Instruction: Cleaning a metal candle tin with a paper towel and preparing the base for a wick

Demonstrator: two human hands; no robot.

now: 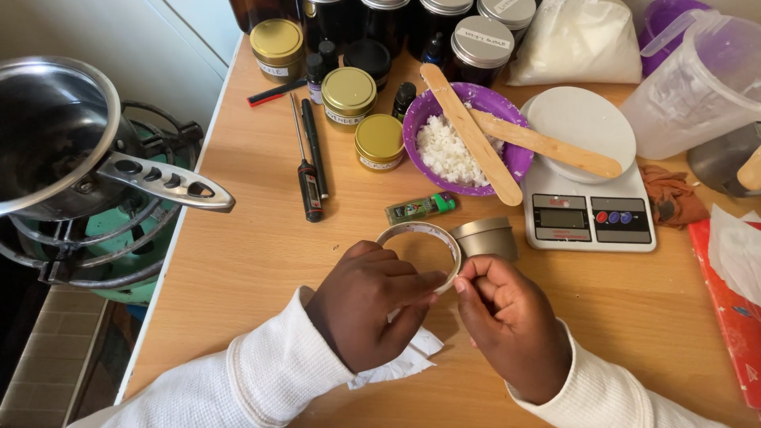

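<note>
A home kitchen turned craft corner; a gas stove with pot adjoins a wooden surface; scale, jars.

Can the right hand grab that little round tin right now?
Probably yes. The small tin sits just beyond the right hand, nothing between, though its fingers are busy pinching at the tape roll.

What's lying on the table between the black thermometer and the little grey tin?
In the head view, a small green bottle lies on its side between the thermometer and the tin.

Soft even daylight, sharp focus
</note>
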